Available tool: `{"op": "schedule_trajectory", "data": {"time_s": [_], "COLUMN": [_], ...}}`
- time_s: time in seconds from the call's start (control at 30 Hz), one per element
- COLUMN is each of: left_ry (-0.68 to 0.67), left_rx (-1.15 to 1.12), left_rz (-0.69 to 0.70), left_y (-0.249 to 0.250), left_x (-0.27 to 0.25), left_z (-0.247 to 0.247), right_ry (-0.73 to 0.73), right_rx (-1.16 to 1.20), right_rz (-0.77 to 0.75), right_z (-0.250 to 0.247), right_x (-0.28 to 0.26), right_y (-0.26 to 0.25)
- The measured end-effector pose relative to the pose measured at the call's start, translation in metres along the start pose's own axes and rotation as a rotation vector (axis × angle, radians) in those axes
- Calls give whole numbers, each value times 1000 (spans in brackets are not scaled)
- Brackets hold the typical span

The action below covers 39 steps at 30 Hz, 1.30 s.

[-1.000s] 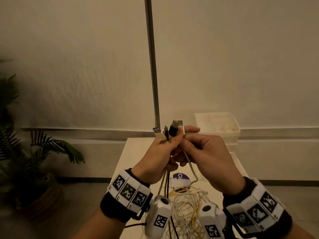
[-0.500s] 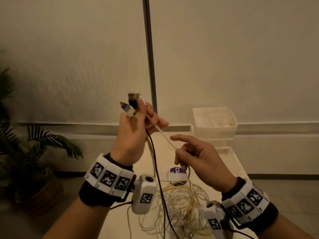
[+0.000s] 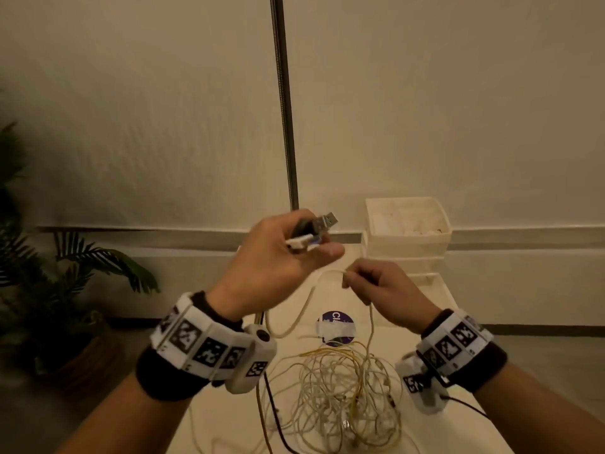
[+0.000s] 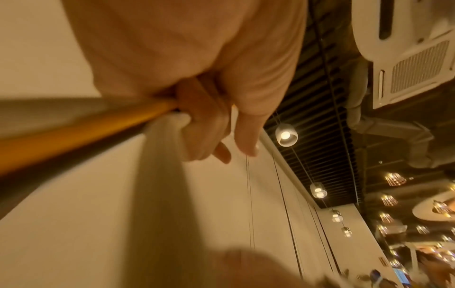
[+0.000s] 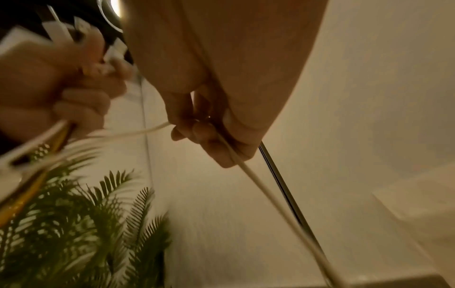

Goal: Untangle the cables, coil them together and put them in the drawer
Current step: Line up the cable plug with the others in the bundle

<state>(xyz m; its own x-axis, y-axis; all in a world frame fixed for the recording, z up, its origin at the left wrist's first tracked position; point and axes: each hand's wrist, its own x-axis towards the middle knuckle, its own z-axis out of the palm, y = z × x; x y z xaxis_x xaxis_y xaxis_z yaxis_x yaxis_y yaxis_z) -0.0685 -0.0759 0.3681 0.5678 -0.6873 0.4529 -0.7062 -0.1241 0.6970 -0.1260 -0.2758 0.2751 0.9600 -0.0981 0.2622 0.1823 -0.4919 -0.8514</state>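
Holding the plug ends [image 3: 312,232] bunched in the left hand [image 3: 278,257], the person has its fingers curled tight round them, up above the counter [image 3: 458,430]. The right hand [image 3: 383,286] sits just beside it, a little lower, and pinches one white cable [image 3: 294,322] between thumb and fingertips [image 5: 197,134]. That cable dips in a loop under the left hand and then drops from the right hand down to the messy pile of cables [image 3: 340,394] below both hands.

This looks like the start of pulling one cable free. To do it well, I think the left hand should keep the plugs squeezed so they do not slip. The right hand should let the cable slide gently through its fingers, going down toward the pile. If it catches on a knot, it is better to stop and shake the pile loose than to tug hard. A hard tug could pull the knot tighter.

Past the right hand, on the far side of the counter, stands a white stack of drawers [image 3: 406,244]. The top tray [image 3: 407,204] is open at the top. Something pale may lie inside, but it is too blurry to tell. No cables are in it yet.
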Motion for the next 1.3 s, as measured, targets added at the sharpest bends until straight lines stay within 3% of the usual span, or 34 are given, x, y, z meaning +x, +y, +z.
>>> {"op": "schedule_trajectory", "data": {"time_s": [0.17,0.27,0.43,0.57,0.73,0.83,0.97,1.1,1.17,1.23,1.3], "left_ry": [53,168,221,472,801,881,677,551,407,285,266], "left_rx": [-34,43,205,77,-80,-212,16,44,29,40,38], "left_rz": [-101,-35,60,68,29,-15,-2,11,55,102,114], "left_y": [-15,-16,-15,-6,-4,-5,-5,1,6,11,14], "left_x": [3,8,14,25,40,42,29,22,21,19,20], "left_z": [31,33,30,11,-28,-36,-28,-18,-12,-2,8], "right_ry": [31,20,-29,-135,-157,-38,319,331,389,322,239], "right_rx": [25,92,245,370,175,178,354,226,195,104,31], "right_rz": [-148,-171,-161,-63,49,71,60,-48,-130,-215,-267], "right_z": [-17,-20,-22,-11,8,0,-20,-39,-49,-51,-48], "right_x": [19,20,14,1,-12,-6,10,23,29,29,24], "right_y": [-39,-49,-51,-20,35,40,21,-18,-44,-70,-89]}}
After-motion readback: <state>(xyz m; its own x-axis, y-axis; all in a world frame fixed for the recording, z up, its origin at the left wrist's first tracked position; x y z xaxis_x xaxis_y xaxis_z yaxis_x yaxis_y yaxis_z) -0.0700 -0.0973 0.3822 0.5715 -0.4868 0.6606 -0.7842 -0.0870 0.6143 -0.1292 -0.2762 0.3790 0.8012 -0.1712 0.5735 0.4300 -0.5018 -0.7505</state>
